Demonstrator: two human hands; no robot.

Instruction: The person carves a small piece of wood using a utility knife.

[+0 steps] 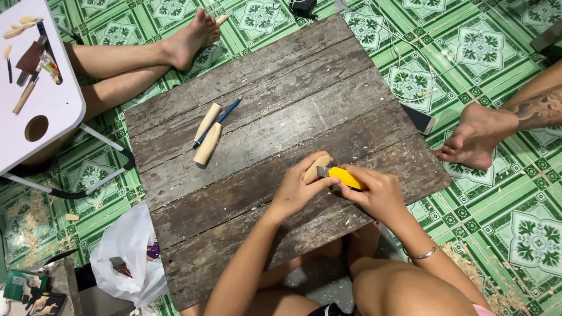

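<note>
At the frame's centre the left hand (295,188) grips a small wood piece (317,167) while the right hand (377,190), closed around a yellow knife (342,175), whittles it on the plank board (246,117); the next cut likely needs a steady, shallow push.

We sit on a green patterned tile floor (497,52) beside a weathered plank board (281,99) and a white folding table (52,105).

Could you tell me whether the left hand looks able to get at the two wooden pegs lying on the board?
Probably yes: nothing lies between the left hand and the wooden pegs, though it holds a wood piece.
</note>
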